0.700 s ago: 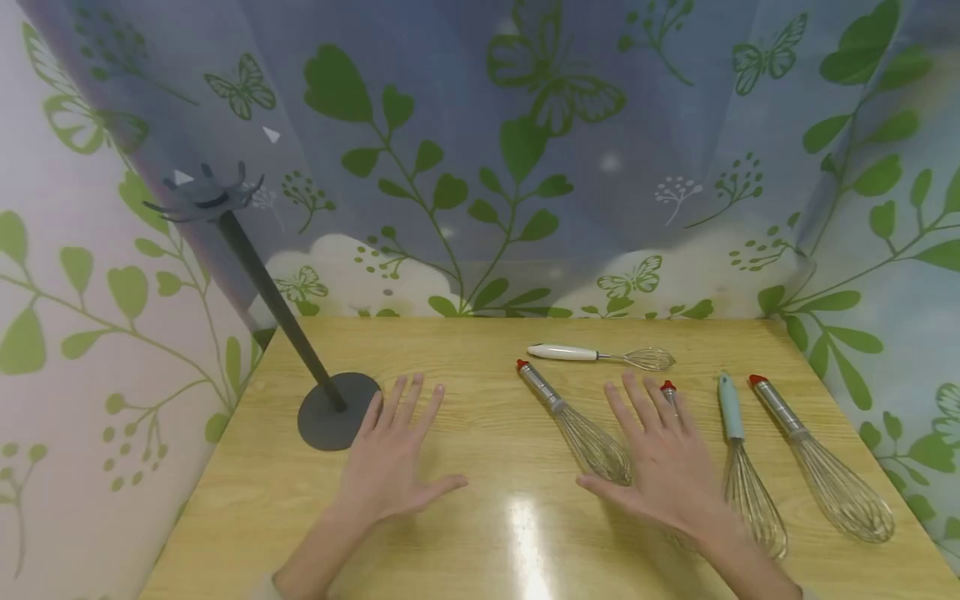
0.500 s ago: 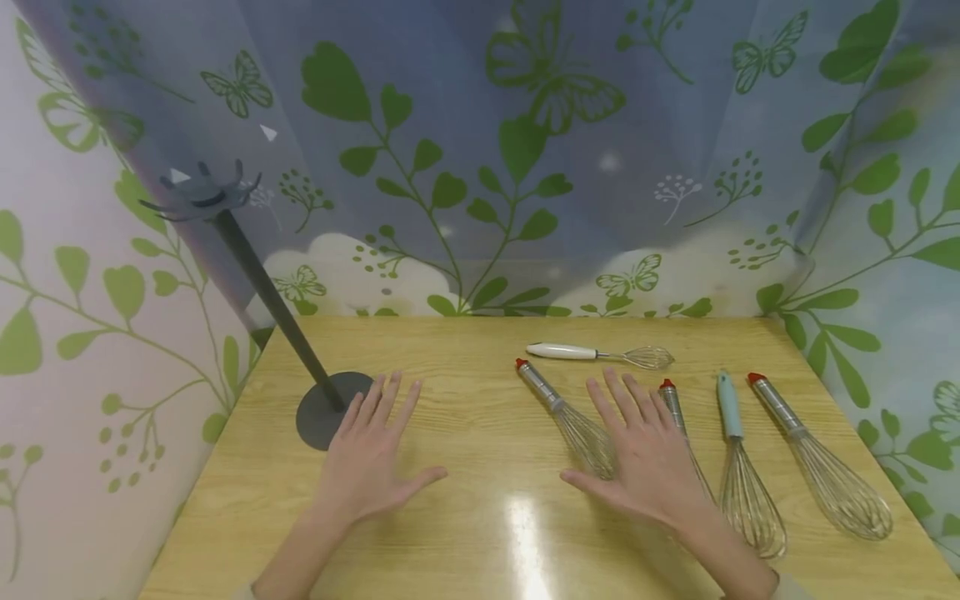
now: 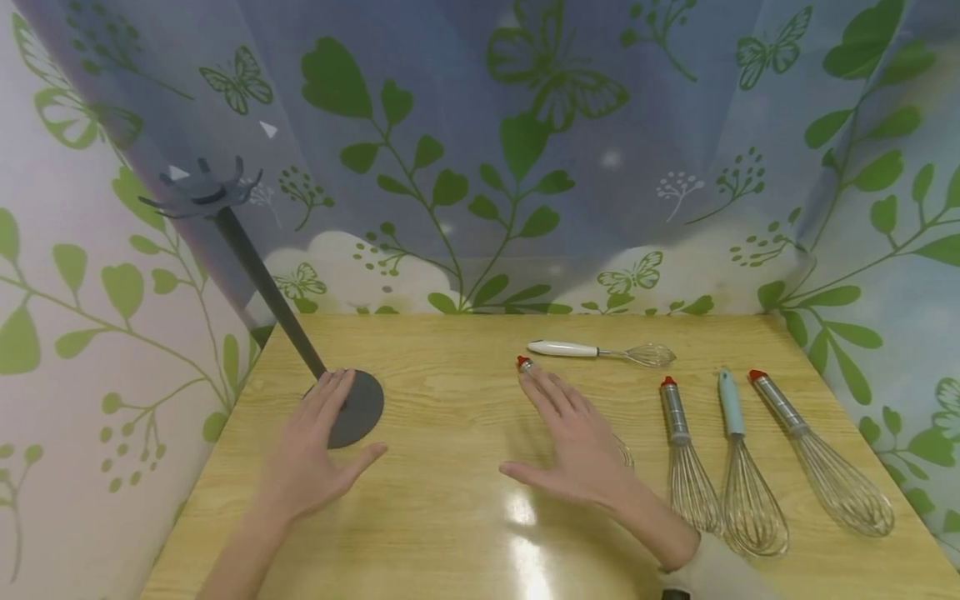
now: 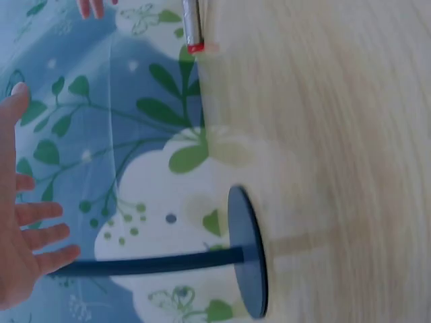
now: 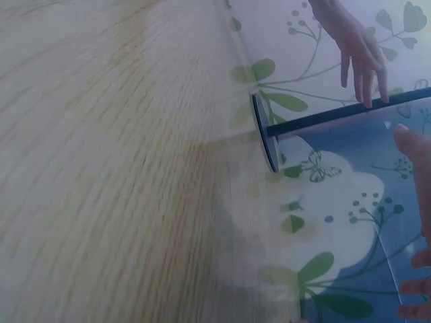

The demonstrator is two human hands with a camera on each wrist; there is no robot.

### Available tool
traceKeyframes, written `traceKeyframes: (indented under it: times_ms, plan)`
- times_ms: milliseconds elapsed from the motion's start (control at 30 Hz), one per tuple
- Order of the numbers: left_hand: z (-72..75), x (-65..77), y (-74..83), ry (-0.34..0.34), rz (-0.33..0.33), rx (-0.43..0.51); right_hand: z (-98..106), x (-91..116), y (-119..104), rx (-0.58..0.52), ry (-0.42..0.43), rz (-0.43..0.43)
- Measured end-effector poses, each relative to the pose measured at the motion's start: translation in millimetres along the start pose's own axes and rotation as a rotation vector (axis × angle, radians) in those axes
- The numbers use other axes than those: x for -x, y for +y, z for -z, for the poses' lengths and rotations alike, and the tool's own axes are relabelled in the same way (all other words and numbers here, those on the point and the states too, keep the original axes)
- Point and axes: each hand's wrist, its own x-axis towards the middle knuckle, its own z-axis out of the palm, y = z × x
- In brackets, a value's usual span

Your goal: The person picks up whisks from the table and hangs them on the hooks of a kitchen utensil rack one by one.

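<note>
Both hands are empty: the left hand [image 3: 309,468], thumb spread wide, overlaps the dark stand [image 3: 366,408] at its 1 o'clock, contact undetermined, while the right hand [image 3: 581,450], fingers extended, is held above a red-tipped whisk [image 3: 527,366] whose handle end shows at its 11 o'clock. Three more whisks [image 3: 734,417] lie side by side on the tabletop [image 3: 450,500] at the right hand's 3 o'clock. Farther off, a white-handled whisk [image 3: 566,348] lies at its 12 o'clock, before leaf-printed fabric [image 3: 450,167].
</note>
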Motion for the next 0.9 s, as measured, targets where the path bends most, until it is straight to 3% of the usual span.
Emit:
traceKeyframes:
  times_ms: [133,300,567,767,900]
  plan:
    - [13.5,-1.8,-9.4,0.081,0.027,0.070,-10.3,-10.0,-10.8,-0.058,0.001,0.028]
    - [34.5,-9.5,-20.6,0.226,0.011,0.070,-20.3,-21.6,-26.2,-0.146,-0.001,0.038]
    - [62.8,-30.1,-39.4,0.482,-0.100,-0.052,-36.3,-43.5,-47.2,-0.252,0.036,0.097]
    - [79.6,-44.2,-50.2,0.582,-0.088,0.014,-43.0,-60.1,-62.5,-0.332,0.055,0.110]
    - [90.9,-54.6,-52.0,0.649,-0.080,0.002,-48.1,-70.0,-69.8,-0.356,0.065,0.117]
